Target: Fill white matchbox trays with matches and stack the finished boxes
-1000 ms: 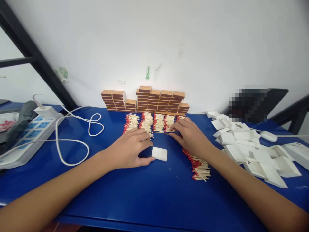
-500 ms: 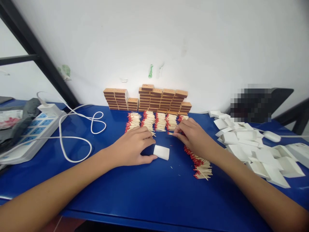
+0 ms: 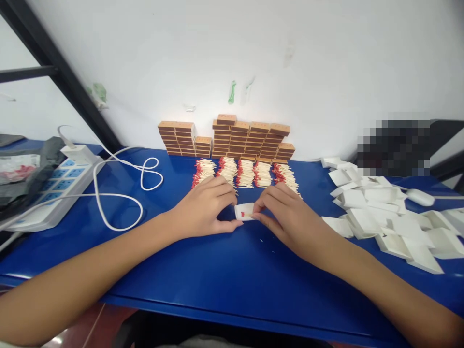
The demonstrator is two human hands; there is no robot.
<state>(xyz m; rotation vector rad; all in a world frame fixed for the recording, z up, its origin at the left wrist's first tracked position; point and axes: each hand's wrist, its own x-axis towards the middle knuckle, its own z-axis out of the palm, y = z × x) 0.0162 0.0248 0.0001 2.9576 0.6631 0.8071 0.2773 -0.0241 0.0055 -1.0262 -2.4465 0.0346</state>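
A small white matchbox tray (image 3: 239, 207) lies on the blue table between my hands. My left hand (image 3: 206, 205) is closed on the tray's left end, thumb at the near edge and fingers at the far side. With thumb and fingertips pinched together, my right hand (image 3: 286, 220) holds a few red-headed matches (image 3: 248, 213) over the tray, heads toward the left. Just behind my hands, several heaps of matches (image 3: 245, 173) lie in a row. My right hand and forearm cover the area where more matches lay.
Stacks of brown matchboxes (image 3: 221, 137) stand against the wall. White empty trays (image 3: 369, 220) are piled at the right, with a white cable crossing behind. A power strip (image 3: 50, 198) and a looped white cable (image 3: 136, 198) lie at the left.
My right hand has come from the match heaps toward me and to the tray, bringing a few matches over it. My left hand stays at the tray. The view has shifted slightly.
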